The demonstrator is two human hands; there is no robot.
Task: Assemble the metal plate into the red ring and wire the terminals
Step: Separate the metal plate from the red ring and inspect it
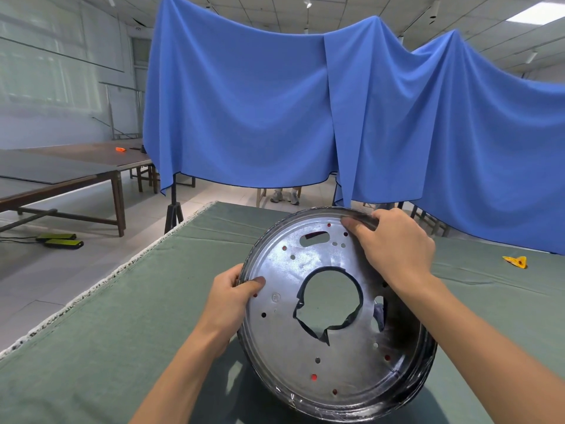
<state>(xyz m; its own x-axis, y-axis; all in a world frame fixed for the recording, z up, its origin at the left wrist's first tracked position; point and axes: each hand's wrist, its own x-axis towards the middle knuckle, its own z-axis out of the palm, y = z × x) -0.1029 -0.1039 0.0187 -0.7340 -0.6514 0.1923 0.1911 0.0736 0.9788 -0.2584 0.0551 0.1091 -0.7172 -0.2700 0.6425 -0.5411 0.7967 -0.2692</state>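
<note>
Two hands are sharing the load in the head view, and you are holding the round silvery metal plate (pixel 324 289) tilted up on its lower edge over the green cloth-covered table (pixel 122 316), its face turned toward you. Your left hand (pixel 227 296) is pinching the plate's left rim, thumb on the face and fingers curled behind, which is steadying the disc against rolling. Your right hand (pixel 394 243) is gripping the top right rim, thumb pressing on the face and fingers wrapped over the dark edge, so each grip is closed on the plate. Glimpses of red are showing through the small holes, so the red ring (pixel 314 377) is probably sitting behind the plate; how well it is seated I cannot tell. Tilting it this way seems to be letting you check the hole alignment. No wires or terminals are showing. A small yellow and orange object (pixel 516 261) is lying on the table far right, well apart.
</note>
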